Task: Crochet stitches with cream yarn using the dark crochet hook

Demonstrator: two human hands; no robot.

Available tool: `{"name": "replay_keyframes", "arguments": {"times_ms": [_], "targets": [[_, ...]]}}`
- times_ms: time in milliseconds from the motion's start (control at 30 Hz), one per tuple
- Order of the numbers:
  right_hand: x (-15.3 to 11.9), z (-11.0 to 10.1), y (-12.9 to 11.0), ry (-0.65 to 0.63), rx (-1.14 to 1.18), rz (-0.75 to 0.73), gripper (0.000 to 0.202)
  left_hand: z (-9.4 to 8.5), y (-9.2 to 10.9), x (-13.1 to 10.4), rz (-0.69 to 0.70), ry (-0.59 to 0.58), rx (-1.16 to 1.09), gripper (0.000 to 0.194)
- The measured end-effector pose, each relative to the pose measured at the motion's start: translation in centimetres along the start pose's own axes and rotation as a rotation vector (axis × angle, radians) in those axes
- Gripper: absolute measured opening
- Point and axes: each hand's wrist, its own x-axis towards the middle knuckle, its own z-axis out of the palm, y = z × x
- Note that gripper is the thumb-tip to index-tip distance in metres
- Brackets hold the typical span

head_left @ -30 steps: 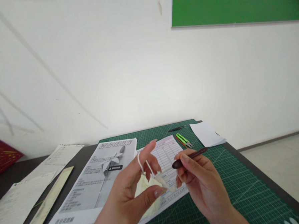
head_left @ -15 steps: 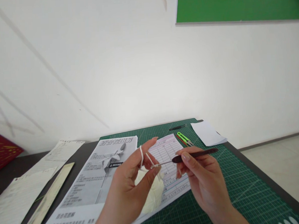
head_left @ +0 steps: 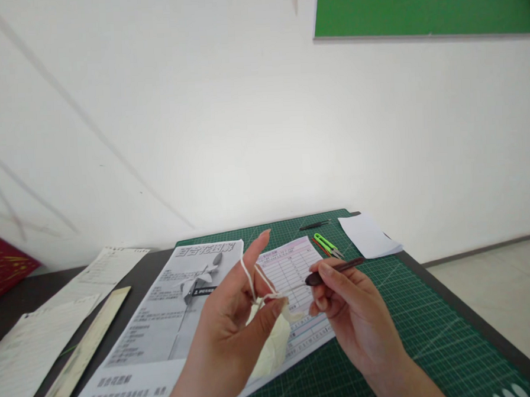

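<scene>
White yarn (head_left: 246,276) loops over the raised index finger of my left hand (head_left: 233,321). That hand pinches a small piece of crochet work (head_left: 293,315) between thumb and fingers. In my right hand (head_left: 353,303) is a crochet hook (head_left: 335,270) with a dark brown handle, held like a pen. Its thin metal shaft points left, and the tip meets the yarn at my left thumb; the exact tip is hard to make out. Below my left hand a cream yarn ball (head_left: 270,346) rests on the printed papers, partly hidden by the hand.
A green cutting mat (head_left: 431,326) covers much of the dark table. On it lie green thread snips (head_left: 325,244), a dark slim tool (head_left: 315,225), a white sheet (head_left: 369,234) and printed pages (head_left: 163,298). To the left are a ruler-like strip (head_left: 84,350) and handwritten sheets (head_left: 45,328).
My left index finger has lifted and straightened, drawing the yarn up. My right hand has tilted the hook and shifted slightly left. More of the crochet work shows below the hook.
</scene>
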Motion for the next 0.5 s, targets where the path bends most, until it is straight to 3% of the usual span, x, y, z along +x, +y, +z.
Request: {"name": "replay_keyframes", "arguments": {"times_ms": [333, 500], "targets": [[0.39, -0.4, 0.17, -0.048, 0.081, 0.101, 0.015, 0.21, -0.06, -0.23, 0.19, -0.017, 0.194, 0.066], [0.18, -0.28, 0.02, -0.015, 0.059, 0.043, 0.015, 0.55, -0.48, -0.01, 0.147, 0.012, 0.131, 0.061]]}}
